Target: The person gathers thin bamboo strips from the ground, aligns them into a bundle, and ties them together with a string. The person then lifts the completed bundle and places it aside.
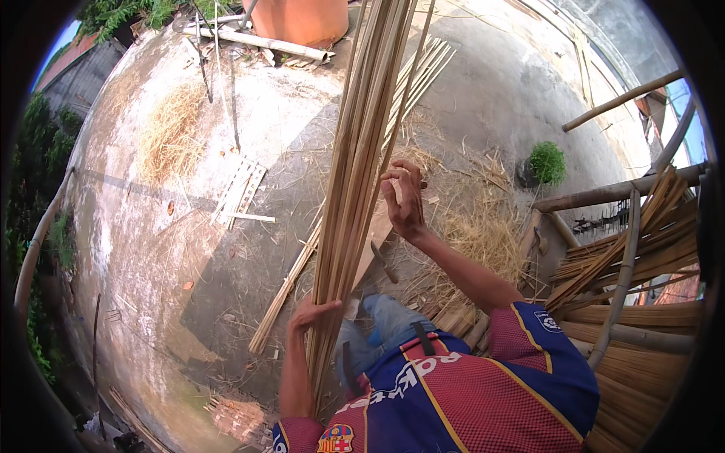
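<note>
A long bundle of thin bamboo strips (351, 151) stands in front of me, slanting up past the top edge of the view. Low on the bundle, my left hand (311, 312) is wrapped round it, thumb lying across the front. My right hand (406, 198) is at the bundle's right side, fingers curled at a single bamboo strip (411, 83) that stands a little apart from the rest. Just below that hand is a knife-like tool (384, 263), near my knees in blue jeans (393, 313).
More strips lie on the concrete floor, in a pile (427, 72) ahead and a thin bundle (287, 291) at left. Shavings (476, 241) are heaped at right and straw (172, 132) at far left. A bamboo rack (627, 257) with stacked strips stands close on the right. An orange tank (298, 19) stands at the back.
</note>
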The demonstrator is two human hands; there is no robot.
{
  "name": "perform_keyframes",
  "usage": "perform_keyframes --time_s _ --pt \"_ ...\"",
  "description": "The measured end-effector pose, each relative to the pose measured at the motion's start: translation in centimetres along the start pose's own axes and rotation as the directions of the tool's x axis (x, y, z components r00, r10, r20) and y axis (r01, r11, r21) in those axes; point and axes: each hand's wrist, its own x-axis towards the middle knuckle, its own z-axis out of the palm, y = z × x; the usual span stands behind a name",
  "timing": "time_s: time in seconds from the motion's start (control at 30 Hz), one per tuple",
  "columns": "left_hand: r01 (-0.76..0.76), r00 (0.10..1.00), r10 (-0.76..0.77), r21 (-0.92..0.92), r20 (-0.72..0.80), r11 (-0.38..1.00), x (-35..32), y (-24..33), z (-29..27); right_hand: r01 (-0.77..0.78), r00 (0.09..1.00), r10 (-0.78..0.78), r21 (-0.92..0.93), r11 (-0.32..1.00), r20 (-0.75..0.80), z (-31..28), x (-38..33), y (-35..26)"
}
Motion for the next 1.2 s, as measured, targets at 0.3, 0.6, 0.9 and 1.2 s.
perform_keyframes --time_s 0.3,0.6,0.9,1.2 --pt "-0.028 0.997 0.030 -0.026 0.070 0.999 -2.6 1.0 -0.9 -0.646 0.656 0.042 0.590 -0.484 0.753 6.0 6.6 7.1" --pt "0.006 0.989 -0.030 0.167 0.144 0.986 2.6 -2.3 -1.5 -0.748 0.660 -0.171 0.618 -0.240 0.732 5.0 5.8 2.2" --pt "-0.659 0.743 0.640 -0.046 -0.195 0.751 9.4 25.5 5.1 -0.764 0.615 -0.158 0.534 -0.362 0.773 2.6 0.4 12.5" --pt "-0.291 0.666 0.364 -0.222 0.651 0.931 29.6 45.1 18.6 -0.800 0.528 -0.175 0.418 -0.430 0.831 -0.1 -0.9 16.6"
